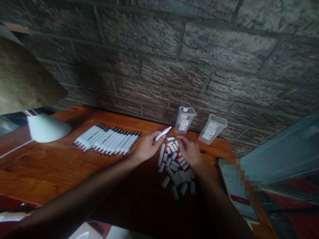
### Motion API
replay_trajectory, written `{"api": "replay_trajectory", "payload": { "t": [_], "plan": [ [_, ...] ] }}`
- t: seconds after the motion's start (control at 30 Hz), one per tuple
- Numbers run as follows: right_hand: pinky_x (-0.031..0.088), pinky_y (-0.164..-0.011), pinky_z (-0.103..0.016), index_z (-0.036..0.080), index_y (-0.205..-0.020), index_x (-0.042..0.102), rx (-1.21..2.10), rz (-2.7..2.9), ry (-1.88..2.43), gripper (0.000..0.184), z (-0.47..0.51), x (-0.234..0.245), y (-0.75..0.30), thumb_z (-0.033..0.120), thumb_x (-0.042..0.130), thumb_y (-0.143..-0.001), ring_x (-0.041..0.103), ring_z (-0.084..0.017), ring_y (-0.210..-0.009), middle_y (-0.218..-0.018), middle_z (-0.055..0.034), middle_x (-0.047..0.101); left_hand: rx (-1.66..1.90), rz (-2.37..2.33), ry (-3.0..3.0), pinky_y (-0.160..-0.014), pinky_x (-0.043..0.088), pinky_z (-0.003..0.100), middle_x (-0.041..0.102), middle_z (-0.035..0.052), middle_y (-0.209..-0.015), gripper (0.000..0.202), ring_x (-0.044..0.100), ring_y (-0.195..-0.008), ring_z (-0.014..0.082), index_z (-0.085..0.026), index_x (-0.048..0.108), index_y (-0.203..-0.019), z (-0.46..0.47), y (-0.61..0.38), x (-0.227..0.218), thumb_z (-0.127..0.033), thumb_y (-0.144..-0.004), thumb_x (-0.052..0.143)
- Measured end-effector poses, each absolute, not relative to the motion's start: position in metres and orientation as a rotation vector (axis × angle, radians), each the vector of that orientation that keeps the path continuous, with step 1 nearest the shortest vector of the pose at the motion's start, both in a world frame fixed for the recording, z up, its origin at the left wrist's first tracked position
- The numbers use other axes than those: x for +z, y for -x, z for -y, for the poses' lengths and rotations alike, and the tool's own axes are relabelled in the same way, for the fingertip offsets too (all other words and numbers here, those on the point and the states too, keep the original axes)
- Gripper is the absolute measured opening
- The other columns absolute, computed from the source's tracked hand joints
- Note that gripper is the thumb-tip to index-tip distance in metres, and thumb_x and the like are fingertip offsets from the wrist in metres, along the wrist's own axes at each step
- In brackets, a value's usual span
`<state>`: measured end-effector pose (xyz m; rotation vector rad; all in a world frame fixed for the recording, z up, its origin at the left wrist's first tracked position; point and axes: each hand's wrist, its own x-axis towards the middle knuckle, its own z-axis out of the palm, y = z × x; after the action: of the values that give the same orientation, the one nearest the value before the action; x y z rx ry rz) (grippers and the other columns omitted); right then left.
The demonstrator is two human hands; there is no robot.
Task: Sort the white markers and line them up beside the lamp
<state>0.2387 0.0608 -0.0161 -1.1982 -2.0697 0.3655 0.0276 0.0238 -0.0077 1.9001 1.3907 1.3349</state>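
My left hand is closed round a white marker that points up and to the right. My right hand rests with its fingers curled over a loose pile of white marker caps on the wooden table; whether it holds one is hidden. To the left of my left hand lies a neat row of white markers, side by side with dark ends.
Two clear plastic containers, one upright and one leaning, stand by the brick wall. A white lamp shade sits at the left. A booklet lies at the table's right edge.
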Motion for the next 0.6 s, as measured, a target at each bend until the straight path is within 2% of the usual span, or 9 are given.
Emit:
{"api": "replay_trajectory", "payload": {
  "t": [0.1, 0.2, 0.43, 0.6],
  "plan": [
    [0.051, -0.099, -0.041, 0.020, -0.104, 0.073, 0.388, 2.003, 1.333, 0.024, -0.064, -0.014, -0.247, 0.022, 0.054, -0.089, 0.070, -0.025, -0.103, -0.109, -0.0089, 0.075, 1.334, -1.373, -1.914, -0.071, 0.046, 0.022, 0.071, -0.0001, -0.086, 0.031, 0.063, -0.076, 0.0149, -0.018, 0.067, -0.100, -0.022, -0.029, -0.006, -0.043, -0.096, 0.050],
    [0.054, -0.094, -0.039, 0.021, -0.096, 0.074, 0.435, 2.002, 1.341, 0.019, -0.067, -0.016, -0.250, 0.020, 0.058, -0.086, 0.072, -0.024, -0.096, -0.102, -0.0073, 0.077, 1.351, -1.367, -1.902, -0.070, 0.046, 0.022, 0.071, -0.0004, -0.085, 0.030, 0.063, -0.076, 0.0146, -0.018, 0.067, -0.099, -0.022, -0.029, -0.004, -0.042, -0.096, 0.050],
    [0.054, -0.093, -0.038, 0.024, -0.092, 0.074, 0.529, 1.911, 1.325, 0.020, -0.067, -0.027, -0.244, 0.016, 0.062, -0.079, 0.073, -0.023, -0.094, -0.099, -0.0054, 0.078, 1.324, -1.345, -1.916, -0.073, 0.046, 0.023, 0.070, -0.0003, -0.087, 0.031, 0.063, -0.080, 0.0152, -0.018, 0.067, -0.097, -0.023, -0.029, -0.010, -0.044, -0.097, 0.049],
    [0.055, -0.091, -0.039, 0.022, -0.092, 0.072, 0.617, 1.799, 1.195, 0.016, -0.069, -0.023, -0.243, 0.027, 0.062, -0.081, 0.072, -0.023, -0.092, -0.098, -0.0055, 0.077, 1.268, -1.332, -1.971, -0.077, 0.047, 0.024, 0.072, 0.0008, -0.095, 0.031, 0.066, -0.084, 0.0160, -0.019, 0.067, -0.106, -0.021, -0.030, -0.009, -0.043, -0.098, 0.049]
  ]
}}
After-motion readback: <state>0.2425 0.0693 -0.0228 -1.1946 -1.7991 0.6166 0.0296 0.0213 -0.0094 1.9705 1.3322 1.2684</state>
